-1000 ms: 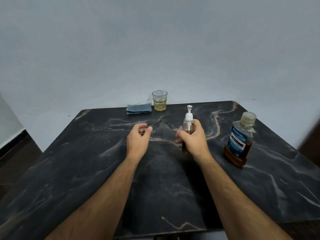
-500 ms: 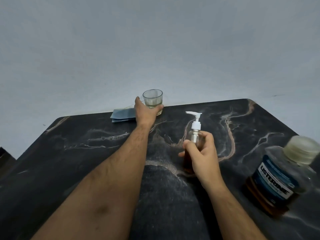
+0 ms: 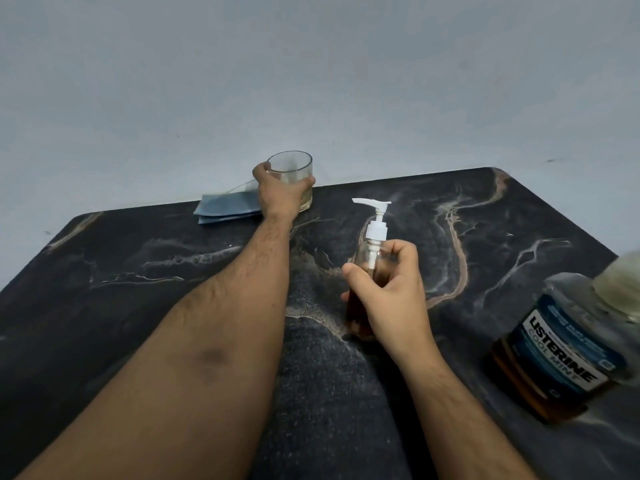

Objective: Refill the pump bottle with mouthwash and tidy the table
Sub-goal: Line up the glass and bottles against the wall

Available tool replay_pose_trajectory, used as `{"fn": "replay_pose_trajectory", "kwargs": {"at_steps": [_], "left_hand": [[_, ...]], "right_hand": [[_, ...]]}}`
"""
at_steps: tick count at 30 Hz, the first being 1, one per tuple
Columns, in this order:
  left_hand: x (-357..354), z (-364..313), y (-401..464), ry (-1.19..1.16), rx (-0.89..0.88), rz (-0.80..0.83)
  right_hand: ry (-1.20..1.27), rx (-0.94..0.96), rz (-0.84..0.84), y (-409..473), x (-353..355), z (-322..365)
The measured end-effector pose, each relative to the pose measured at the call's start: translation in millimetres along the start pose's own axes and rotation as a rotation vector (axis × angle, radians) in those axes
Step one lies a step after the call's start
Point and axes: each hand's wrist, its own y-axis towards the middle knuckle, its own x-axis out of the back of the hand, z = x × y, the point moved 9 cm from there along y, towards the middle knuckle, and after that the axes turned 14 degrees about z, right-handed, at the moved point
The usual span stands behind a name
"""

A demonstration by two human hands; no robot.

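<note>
My right hand (image 3: 388, 299) grips a clear pump bottle (image 3: 370, 252) that stands mid-table. The bottle has a white pump head and amber liquid in its lower part. Far back by the wall, my left hand (image 3: 280, 195) is wrapped round a clear drinking glass (image 3: 291, 166) with a little yellowish liquid at the bottom. A Listerine mouthwash bottle (image 3: 568, 355) with a blue label, a pale cap and amber liquid stands at the right edge of the view, apart from both hands.
A folded blue cloth (image 3: 225, 207) lies at the back of the dark marble table (image 3: 138, 271), just left of the glass. A pale wall rises directly behind the table's far edge.
My left hand reached from mid-table to the back and closed round the glass. The view moved forward and closer. My right hand kept its hold on the pump bottle.
</note>
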Motion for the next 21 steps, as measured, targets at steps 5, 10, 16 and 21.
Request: {"fn": "replay_pose_trajectory", "kwargs": {"at_steps": [5,10,16,21], "left_hand": [[14.3,-5.9,-52.6,-0.008,-0.076,0.046],[30.0,-16.7,-128.2,-0.019,-0.123,0.252],[65.0,-14.8,-215.6,-0.013,-0.142,0.295],[73.3,-9.8,-263.6,-0.053,-0.118,0.337]], "right_hand": [[-0.011,0.034,-0.003,-4.2,0.4,10.2],[0.010,0.087,0.066,-19.2,-0.9,27.4],[-0.061,0.141,0.107,-63.3,-10.4,69.3],[-0.250,0.201,0.200,-106.1,-28.5,94.8]]}}
